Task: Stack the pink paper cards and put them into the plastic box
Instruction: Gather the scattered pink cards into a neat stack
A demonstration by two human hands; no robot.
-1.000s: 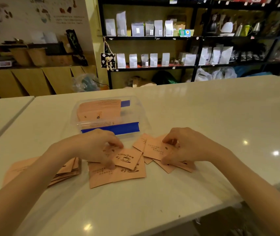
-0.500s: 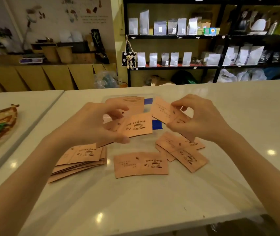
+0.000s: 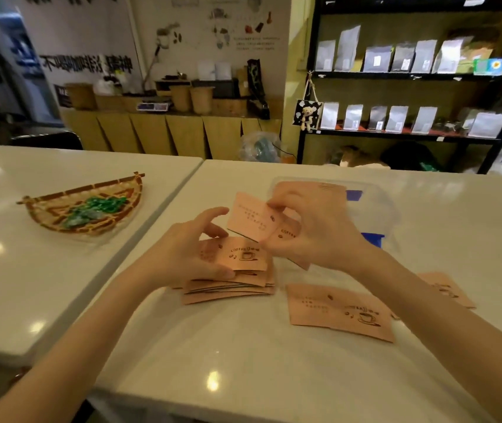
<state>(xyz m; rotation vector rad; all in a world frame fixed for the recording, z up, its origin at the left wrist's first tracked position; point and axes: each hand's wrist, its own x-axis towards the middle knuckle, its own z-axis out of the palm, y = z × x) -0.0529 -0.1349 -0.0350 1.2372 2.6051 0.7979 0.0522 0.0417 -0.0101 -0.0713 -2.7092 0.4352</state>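
1. The pink paper cards are small and flat, with a brown coffee cup drawing and the word "COFFEE" on them.
2. A stack of cards lies on the white counter, a bit messy at the edges.
3. The left hand pinches one card just above the stack, thumb under and fingers half curled.
4. The right hand pinches another card, tilted up, with fingers closed on its edge.
5. One loose card lies flat to the right of the stack, and another lies farther right.
6. The clear plastic box sits behind the hands, with pink cards inside.
7. A woven basket sits on the next counter to the left.
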